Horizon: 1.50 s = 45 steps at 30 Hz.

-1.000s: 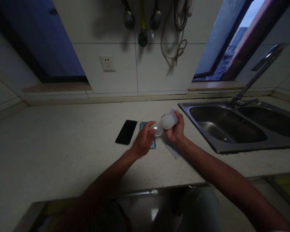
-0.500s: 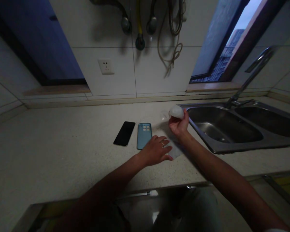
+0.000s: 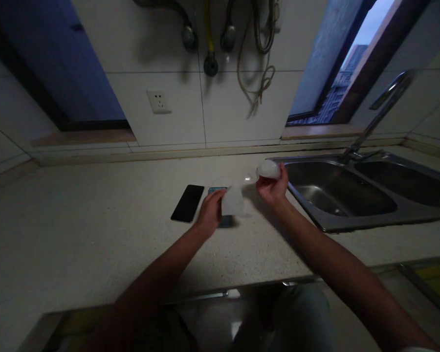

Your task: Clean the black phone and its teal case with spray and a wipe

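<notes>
White, thin and slightly translucent, the sheet [image 3: 233,202] is held at its left side by my left hand [image 3: 209,211]. Its outline is roughly rectangular; the edges are blurred, and any marking on the surface is too faint to read. Position: above the table [image 3: 124,205], in front of a blue-green phone case [image 3: 225,221], of which only the top edge and the lower part show. The left fingers are closed on the sheet.

My right hand [image 3: 273,189] supports a rounded object [image 3: 269,169]. Finish: milky white, smooth, domed on its upper face. The right fingers are curled around it from below and from its right side. A clear disc [image 3: 248,178], bearing one bright highlight, is just beside the rounded object, to its left; I cannot tell whether the two touch.

Adjacent items: a black phone [image 3: 187,203], flat, left of the phone case; a steel sink [image 3: 324,226], right of my right hand.
</notes>
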Tool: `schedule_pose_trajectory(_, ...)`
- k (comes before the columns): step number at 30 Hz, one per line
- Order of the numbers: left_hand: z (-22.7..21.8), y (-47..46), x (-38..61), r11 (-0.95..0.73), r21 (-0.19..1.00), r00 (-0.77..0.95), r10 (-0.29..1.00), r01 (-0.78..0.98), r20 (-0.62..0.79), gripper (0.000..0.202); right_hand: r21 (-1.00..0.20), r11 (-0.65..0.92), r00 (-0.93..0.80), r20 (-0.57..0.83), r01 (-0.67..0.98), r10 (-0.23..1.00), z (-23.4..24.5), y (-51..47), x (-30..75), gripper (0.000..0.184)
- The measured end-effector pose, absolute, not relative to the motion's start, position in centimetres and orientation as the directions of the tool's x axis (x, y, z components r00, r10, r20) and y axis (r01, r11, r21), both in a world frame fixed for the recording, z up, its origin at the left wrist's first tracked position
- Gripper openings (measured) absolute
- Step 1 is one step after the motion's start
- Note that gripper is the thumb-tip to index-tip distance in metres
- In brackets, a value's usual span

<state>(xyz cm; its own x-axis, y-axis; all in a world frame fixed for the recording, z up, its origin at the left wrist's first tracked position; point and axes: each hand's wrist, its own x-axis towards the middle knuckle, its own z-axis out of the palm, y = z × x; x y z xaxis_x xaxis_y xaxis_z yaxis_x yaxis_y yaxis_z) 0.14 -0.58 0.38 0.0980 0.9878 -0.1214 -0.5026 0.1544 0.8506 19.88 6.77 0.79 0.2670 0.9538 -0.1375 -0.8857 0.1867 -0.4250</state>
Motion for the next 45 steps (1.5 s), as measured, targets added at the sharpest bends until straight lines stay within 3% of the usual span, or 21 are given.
schedule_pose_trajectory(2,0.7,0.0,-0.4,0.33,0.667,0.193,0.942,-0.668,-0.273,0.011,-0.409,0.178,0.263,-0.16,-0.895,0.952,1.0,6.6,19.8,0.027)
schedule_pose_trajectory(6,0.9,0.6,-1.4,0.414,0.441,0.302,0.904,-0.796,-0.303,0.018,-0.4,0.201,0.263,-0.105,-0.894,0.959,1.5,6.3,19.4,0.024)
schedule_pose_trajectory(12,0.9,0.7,-1.4,0.345,0.42,0.23,0.926,-0.839,-0.3,0.03,-0.55,0.247,0.211,0.129,-0.798,0.969,2.1,5.6,18.7,0.036)
schedule_pose_trajectory(14,0.8,0.7,-1.1,0.334,0.443,0.193,0.923,-0.832,-0.332,0.024,-0.648,0.329,0.232,0.234,-0.687,0.944,2.4,4.9,18.5,0.038)
schedule_pose_trajectory(17,0.6,0.8,-0.7,0.333,0.46,0.187,0.924,-0.823,-0.333,0.024,-0.735,0.55,0.231,0.5,-0.397,0.834,2.8,3.3,17.9,0.039)
schedule_pose_trajectory(18,0.5,0.8,-0.6,0.341,0.459,0.202,0.924,-0.821,-0.325,0.023,-0.744,0.607,0.158,0.588,-0.278,0.793,2.8,2.6,17.6,0.04)
schedule_pose_trajectory(20,0.3,0.9,-0.6,0.366,0.45,0.236,0.918,-0.815,-0.319,0.021,-0.731,0.681,-0.158,0.678,-0.044,0.718,2.4,1.5,17.0,0.046)
schedule_pose_trajectory(21,0.1,1.0,-0.6,0.377,0.444,0.247,0.914,-0.813,-0.322,0.02,-0.677,0.734,-0.307,0.688,0.056,0.658,2.2,1.1,16.6,0.046)
schedule_pose_trajectory(24,-0.2,0.9,-0.6,0.377,0.434,0.247,0.912,-0.818,-0.327,0.021,-0.474,0.867,-0.465,0.74,0.154,0.487,1.3,0.3,15.6,0.041)
schedule_pose_trajectory(26,-0.3,0.8,-0.4,0.358,0.429,0.232,0.919,-0.829,-0.319,0.023,-0.413,0.895,-0.447,0.777,0.169,0.443,1.1,-0.1,15.2,0.043)
schedule_pose_trajectory(30,0.0,0.4,-0.3,0.34,0.414,0.217,0.924,-0.845,-0.316,0.03,-0.404,0.881,-0.326,0.821,0.247,0.468,1.7,-0.6,15.0,0.047)
schedule_pose_trajectory(37,0.0,0.6,-0.6,0.375,0.452,0.272,0.921,-0.809,-0.278,0.035,-0.453,0.804,-0.347,0.737,0.384,0.581,0.6,0.6,15.4,0.033)
schedule_pose_trajectory(43,0.3,0.7,-0.6,0.307,0.454,0.213,0.945,-0.836,-0.247,0.038,-0.697,0.646,0.125,0.704,0.311,0.699,1.1,1.2,16.2,0.026)
schedule_pose_trajectory(45,0.3,0.7,-0.6,0.296,0.453,0.204,0.949,-0.841,-0.241,0.036,-0.725,0.623,0.166,0.681,0.293,0.713,1.1,1.3,16.3,0.026)
